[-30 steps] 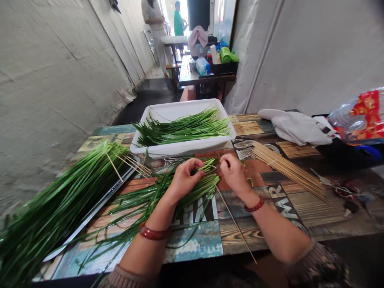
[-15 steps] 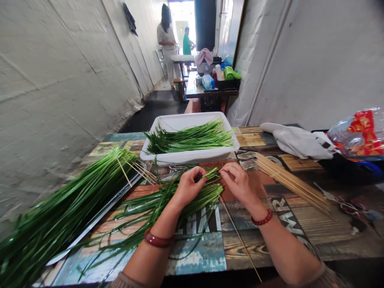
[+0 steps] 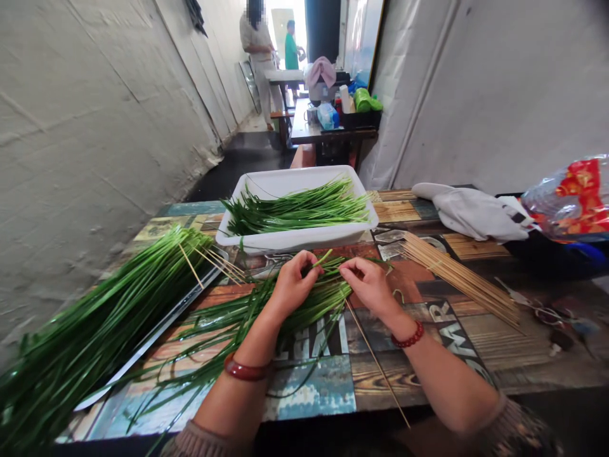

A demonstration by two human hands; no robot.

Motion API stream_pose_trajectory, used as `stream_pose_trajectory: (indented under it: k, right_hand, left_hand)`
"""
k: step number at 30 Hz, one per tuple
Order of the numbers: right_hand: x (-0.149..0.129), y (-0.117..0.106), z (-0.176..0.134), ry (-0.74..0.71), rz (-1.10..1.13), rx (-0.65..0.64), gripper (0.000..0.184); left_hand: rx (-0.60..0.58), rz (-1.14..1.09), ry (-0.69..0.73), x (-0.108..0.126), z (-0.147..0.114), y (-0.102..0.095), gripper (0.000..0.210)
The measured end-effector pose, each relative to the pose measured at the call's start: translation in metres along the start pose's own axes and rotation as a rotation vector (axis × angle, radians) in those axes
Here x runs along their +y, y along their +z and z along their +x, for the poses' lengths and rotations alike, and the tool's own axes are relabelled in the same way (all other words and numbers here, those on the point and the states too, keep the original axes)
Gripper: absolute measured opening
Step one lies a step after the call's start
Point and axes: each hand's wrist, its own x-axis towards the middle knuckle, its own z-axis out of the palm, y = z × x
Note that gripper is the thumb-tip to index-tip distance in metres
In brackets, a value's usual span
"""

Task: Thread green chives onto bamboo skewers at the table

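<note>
My left hand (image 3: 295, 284) is closed, thumb and forefinger pinching a few garlic chives whose pale cut end sticks up past the fingers. Close on its right, the fingertips of my right hand (image 3: 370, 284) are pinched at the stem ends of chives; exactly what lies between them is partly hidden. Under both hands a loose pile of garlic chives (image 3: 304, 321) spreads across the table, leaves trailing toward the lower left. A single bamboo skewer (image 3: 378, 362) lies just below my right hand, its upper tip by the stems. A small green scrap (image 3: 398, 294) rests right of that hand.
At left, chives threaded on skewers (image 3: 118, 304) lie on a metal tray (image 3: 143, 362). A white tub (image 3: 304, 240) of chives stands behind my hands. A skewer bundle (image 3: 459, 279), scissors (image 3: 511, 293) and a grey cloth (image 3: 469, 212) are at right. Two people stand far back.
My hands have shifted slightly left, and a chive end now points up out of my left hand. Green scraps show on the table right of my right hand. The view has tilted down a little.
</note>
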Motion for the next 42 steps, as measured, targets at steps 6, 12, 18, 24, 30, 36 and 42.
stream_pose_trajectory:
  k: [6,12,18,24,30,36,42]
  right_hand:
    - [0.004,0.002,0.001,0.064,0.069,0.008,0.016]
    - [0.003,0.003,0.001,0.069,0.119,-0.013,0.018]
    - [0.009,-0.008,0.003,0.003,-0.006,-0.074,0.022]
    - [0.001,-0.017,-0.002,-0.065,-0.308,-0.318,0.021]
    - [-0.002,-0.015,-0.004,-0.06,-0.314,-0.329,0.015]
    - [0.003,-0.008,-0.005,0.019,0.005,-0.316,0.009]
    - [-0.012,0.006,-0.014,0.093,0.154,-0.132,0.019]
  left_hand:
    - [-0.087,0.094,0.041,-0.004,-0.001,0.006,0.009]
    - [-0.087,0.032,0.031,-0.005,0.0,0.009,0.008]
    - [-0.029,-0.156,-0.072,-0.005,0.002,0.005,0.013]
    - [-0.01,-0.373,-0.195,-0.008,0.003,0.001,0.019]
    - [-0.013,-0.462,-0.25,-0.006,0.002,-0.001,0.022]
    - [-0.029,-0.475,-0.278,-0.007,0.003,-0.002,0.022]
    - [-0.053,-0.482,-0.281,-0.009,0.002,-0.002,0.019]
